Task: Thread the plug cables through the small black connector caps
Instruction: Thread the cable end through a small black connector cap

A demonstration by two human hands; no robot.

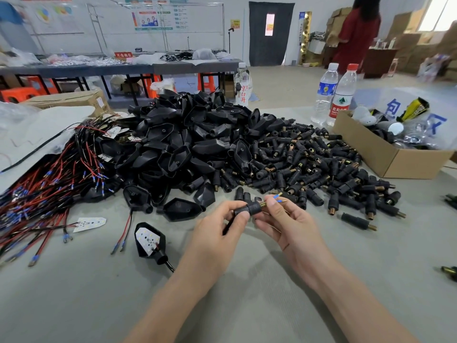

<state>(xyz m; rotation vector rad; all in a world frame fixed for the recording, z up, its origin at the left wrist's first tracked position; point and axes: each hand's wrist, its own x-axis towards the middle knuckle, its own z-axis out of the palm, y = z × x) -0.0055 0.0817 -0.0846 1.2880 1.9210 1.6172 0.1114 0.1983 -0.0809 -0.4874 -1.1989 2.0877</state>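
— While left grip (217,231) pinches cap (252,208) steady above table (247,288), where's cable (225,228)?
— Through cap; right grip (284,224) pinches its blue tips (279,201), probably to pull slack, stop slip-back.

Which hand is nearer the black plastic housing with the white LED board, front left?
Left. The left hand is just right of the black plastic housing with the white LED board; the right hand is farther right, beyond it.

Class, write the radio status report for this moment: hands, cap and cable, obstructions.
Left hand grips connector cap. Right hand pinches blue-tipped wires poking out its brass end. No obstruction visible.
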